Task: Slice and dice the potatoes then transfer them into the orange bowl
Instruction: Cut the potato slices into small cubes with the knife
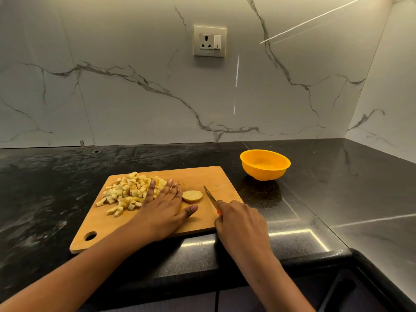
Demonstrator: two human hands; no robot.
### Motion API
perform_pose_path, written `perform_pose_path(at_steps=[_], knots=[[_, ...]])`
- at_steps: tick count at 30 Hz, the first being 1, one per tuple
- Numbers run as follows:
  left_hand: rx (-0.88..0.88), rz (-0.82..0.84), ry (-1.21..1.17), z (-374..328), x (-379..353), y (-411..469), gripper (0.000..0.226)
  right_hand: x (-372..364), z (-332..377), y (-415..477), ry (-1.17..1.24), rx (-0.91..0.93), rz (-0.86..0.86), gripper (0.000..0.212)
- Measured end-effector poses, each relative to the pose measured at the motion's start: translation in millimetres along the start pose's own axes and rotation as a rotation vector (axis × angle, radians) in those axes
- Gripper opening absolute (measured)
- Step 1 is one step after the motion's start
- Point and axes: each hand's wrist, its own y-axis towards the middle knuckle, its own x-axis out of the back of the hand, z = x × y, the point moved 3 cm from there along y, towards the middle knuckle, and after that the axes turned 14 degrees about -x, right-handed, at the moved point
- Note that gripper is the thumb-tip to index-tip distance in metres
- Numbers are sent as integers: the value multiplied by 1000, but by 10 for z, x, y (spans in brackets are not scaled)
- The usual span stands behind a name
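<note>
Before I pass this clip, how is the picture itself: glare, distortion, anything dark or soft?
Head view: the wide-angle lens bows the countertop edges and wall seams; white glare streaks cross the marble wall, and strip reflections shine on the black stone; the cutting board, diced potato, knife and orange bowl are evenly lit and sharp; the cabinet front below is lost in shadow.

Open dark surface (pixel 315 199) lay between the right edge of the cutting board (pixel 202 176) and the orange bowl (pixel 265 164). On the board, the diced potato pile (pixel 126 192) filled the left part; the potato slice (pixel 192 196) and knife (pixel 210 197) sat mid-board, just apart.
</note>
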Motion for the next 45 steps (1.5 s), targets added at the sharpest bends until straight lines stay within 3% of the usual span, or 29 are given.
perform_pose_path(at_steps=[1, 4, 8, 22, 33, 40, 45], knots=[[4, 5, -3, 8, -7, -3, 119, 0, 18, -2, -3, 6, 5, 37], [37, -9, -3, 27, 8, -7, 70, 0, 87, -8, -4, 34, 26, 36], [37, -72, 20, 53, 17, 7, 54, -5, 81, 61, -12, 8, 22, 35], [29, -224, -41, 147, 81, 27, 52, -30, 145, 101, -50, -9, 51, 34], [4, -269, 55, 115, 83, 24, 48, -25, 105, 74, -28, -9, 42, 34], [-330, -406, -30, 161, 150, -105, 44, 27, 57, 21, 79, 24, 62, 27], [-508, -243, 1, 250, 145, -56, 69, 47, 41, -10, 112, 36, 33, 36]])
